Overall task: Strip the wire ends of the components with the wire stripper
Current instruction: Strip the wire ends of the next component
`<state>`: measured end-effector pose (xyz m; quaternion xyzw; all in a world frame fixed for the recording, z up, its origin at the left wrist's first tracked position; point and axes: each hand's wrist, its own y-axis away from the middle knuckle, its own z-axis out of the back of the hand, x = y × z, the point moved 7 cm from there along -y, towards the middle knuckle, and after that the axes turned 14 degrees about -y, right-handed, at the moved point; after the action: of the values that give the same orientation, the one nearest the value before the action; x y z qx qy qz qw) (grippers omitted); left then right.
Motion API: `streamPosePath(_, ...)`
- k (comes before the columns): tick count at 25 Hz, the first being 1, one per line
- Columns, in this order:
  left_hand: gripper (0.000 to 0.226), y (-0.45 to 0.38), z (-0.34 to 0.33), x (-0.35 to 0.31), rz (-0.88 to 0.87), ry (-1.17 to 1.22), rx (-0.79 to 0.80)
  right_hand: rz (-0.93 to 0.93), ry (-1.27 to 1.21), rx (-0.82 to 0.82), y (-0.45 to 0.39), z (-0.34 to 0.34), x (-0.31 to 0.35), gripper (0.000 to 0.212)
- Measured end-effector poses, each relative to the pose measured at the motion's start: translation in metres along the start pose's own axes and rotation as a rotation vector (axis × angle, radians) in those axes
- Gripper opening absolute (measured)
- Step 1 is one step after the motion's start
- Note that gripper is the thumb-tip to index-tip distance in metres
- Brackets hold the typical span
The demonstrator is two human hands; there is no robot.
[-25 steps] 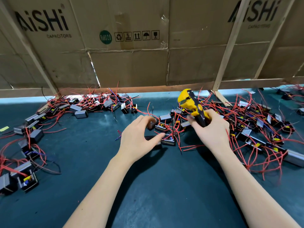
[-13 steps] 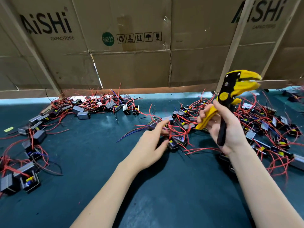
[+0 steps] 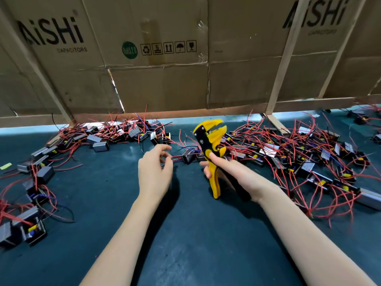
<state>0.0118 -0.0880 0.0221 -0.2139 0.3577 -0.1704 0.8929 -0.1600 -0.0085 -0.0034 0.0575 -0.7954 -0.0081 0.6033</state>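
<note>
My right hand grips the handles of the yellow and black wire stripper, which stands upright with its jaws at the top, over the middle of the dark mat. Just left of it lies a small black component, with thin red and blue wires running left from it. My left hand hovers there with curled fingers, and its thumb and fingertips pinch the ends of those wires. The stripper's jaws are above the wires and do not touch them.
Heaps of components with red wires lie at the right, along the back left and down the left edge. A cardboard wall with wooden struts closes the back. The dark mat shows bare around my forearms.
My right hand brought the stripper down from the upper right to the middle, upright beside the component. My left hand drew back to the left, now at the wire ends.
</note>
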Motion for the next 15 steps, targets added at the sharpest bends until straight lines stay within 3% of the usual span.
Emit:
streamPosePath(4,0.024,0.001,-0.011,-0.005,-0.080,-0.136,0.044,0.230,-0.068,-0.483,-0.001,0.053,0.018,0.052)
streamPosePath(7,0.027,0.002,-0.016,-0.002,-0.082,-0.207,0.062,0.264,-0.174,-0.633,0.007,0.080,0.019,0.042)
streamPosePath(10,0.035,0.002,-0.024,0.001,-0.080,-0.306,0.136,0.155,-0.352,-0.401,0.007,0.065,0.013,0.047)
streamPosePath(12,0.043,0.007,-0.037,-0.008,-0.178,-0.338,0.258,0.106,-0.429,-0.197,0.007,0.039,0.012,0.052)
streamPosePath(15,0.061,0.022,-0.050,-0.034,-0.357,-0.144,0.464,0.069,-0.462,-0.035,0.007,0.012,0.013,0.058)
